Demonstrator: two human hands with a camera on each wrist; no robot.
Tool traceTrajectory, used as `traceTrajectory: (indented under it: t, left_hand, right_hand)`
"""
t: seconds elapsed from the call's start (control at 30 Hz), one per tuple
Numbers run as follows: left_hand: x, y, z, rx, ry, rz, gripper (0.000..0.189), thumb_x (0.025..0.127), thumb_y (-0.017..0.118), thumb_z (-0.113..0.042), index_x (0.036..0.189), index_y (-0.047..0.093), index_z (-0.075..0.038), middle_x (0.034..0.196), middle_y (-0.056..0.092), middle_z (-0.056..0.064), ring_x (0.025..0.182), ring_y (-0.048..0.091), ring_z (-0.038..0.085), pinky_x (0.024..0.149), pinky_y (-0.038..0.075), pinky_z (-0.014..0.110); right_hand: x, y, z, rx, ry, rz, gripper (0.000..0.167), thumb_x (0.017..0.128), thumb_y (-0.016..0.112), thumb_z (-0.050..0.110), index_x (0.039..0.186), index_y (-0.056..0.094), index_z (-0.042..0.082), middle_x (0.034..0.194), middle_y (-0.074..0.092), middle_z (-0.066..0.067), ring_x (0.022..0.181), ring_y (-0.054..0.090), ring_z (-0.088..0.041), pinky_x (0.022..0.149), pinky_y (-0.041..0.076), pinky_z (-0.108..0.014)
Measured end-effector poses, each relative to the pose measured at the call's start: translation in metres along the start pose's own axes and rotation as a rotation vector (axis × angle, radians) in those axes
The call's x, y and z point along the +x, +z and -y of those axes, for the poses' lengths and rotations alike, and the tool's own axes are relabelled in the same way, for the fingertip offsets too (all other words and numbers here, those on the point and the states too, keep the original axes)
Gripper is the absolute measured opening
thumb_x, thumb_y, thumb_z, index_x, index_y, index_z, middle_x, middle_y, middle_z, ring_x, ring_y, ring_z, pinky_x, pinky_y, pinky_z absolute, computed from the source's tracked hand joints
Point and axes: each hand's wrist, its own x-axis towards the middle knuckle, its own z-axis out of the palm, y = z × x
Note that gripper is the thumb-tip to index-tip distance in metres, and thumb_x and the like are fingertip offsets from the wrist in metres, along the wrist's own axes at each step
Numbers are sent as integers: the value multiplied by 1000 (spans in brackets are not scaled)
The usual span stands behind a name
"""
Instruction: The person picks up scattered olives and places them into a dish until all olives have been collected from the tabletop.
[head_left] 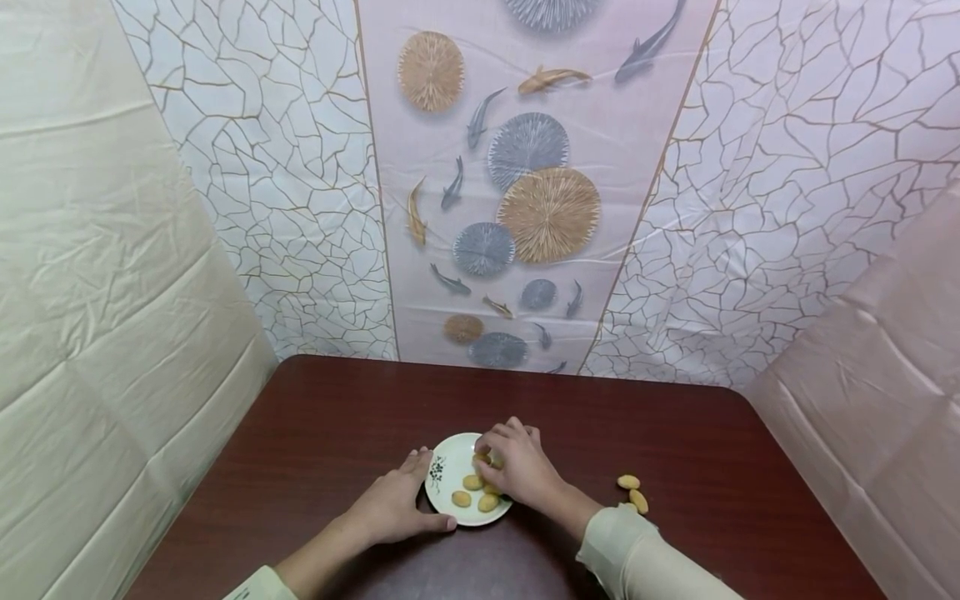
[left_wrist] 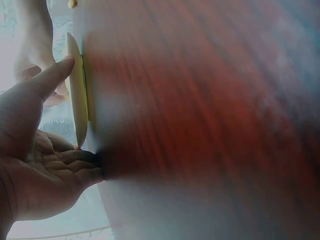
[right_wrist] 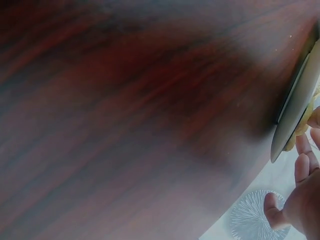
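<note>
A small white plate (head_left: 453,468) with a dark floral print sits on the table. My left hand (head_left: 392,502) holds it at the left, thumb on the near rim and fingertips against the far rim. In the left wrist view the plate (left_wrist: 78,100) appears edge-on between that thumb and those fingers. Over the plate's right side, my right hand (head_left: 521,467) pinches a small oval yellow-brown piece (head_left: 482,458), partly hidden by the fingers. Several similar oval pieces (head_left: 473,482) lie on the plate, some of them covered by the right hand.
To the right of the plate, two more oval pieces (head_left: 628,482) lie on the dark red-brown wooden table (head_left: 345,417), close to the right forearm. Patterned cloth walls (head_left: 315,208) stand behind the table, and plain cream cloth hangs on the left.
</note>
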Motion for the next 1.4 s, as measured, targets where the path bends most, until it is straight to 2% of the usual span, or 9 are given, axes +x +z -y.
traceTrajectory:
  t: [0.17,0.6,0.93,1.2,1.4]
  left_hand:
    - [0,0,-1,2,4,-2,127,82,90,-67,169,35,8,173,39,34,160,43,50,122,42,74]
    - [1,-1,-3,5,14,-9,127,82,90,-66,168,35,8,172,40,34,159,44,51,122,43,74]
    - [0,-1,-2,3,16,-6,127,82,90,-67,169,35,7,173,39,33,160,43,51,122,43,73]
    - [0,-2,-2,-1,10,3,127,82,90,-67,169,35,7,173,39,33,160,43,51,122,43,73]
    - [0,-1,0,10,7,5,127,82,90,-68,169,35,7,172,40,33,160,43,51,122,44,72]
  right_hand:
    - [0,-1,0,6,13,-1,11,93,87,23,100,78,23,100,75,9,93,52,-10,91,45,-49]
    - [0,-5,1,8,22,-1,16,93,87,24,106,79,21,103,76,7,95,53,-11,89,43,-46]
    - [-5,-18,4,33,42,-5,18,93,89,26,107,80,20,104,77,6,96,54,-12,91,41,-45]
    - [-16,-31,5,38,5,19,21,96,87,24,114,81,18,112,74,5,101,54,-13,100,46,-60]
    - [-25,-39,3,1,-22,4,23,94,88,24,115,81,17,113,73,7,101,54,-13,99,47,-64]
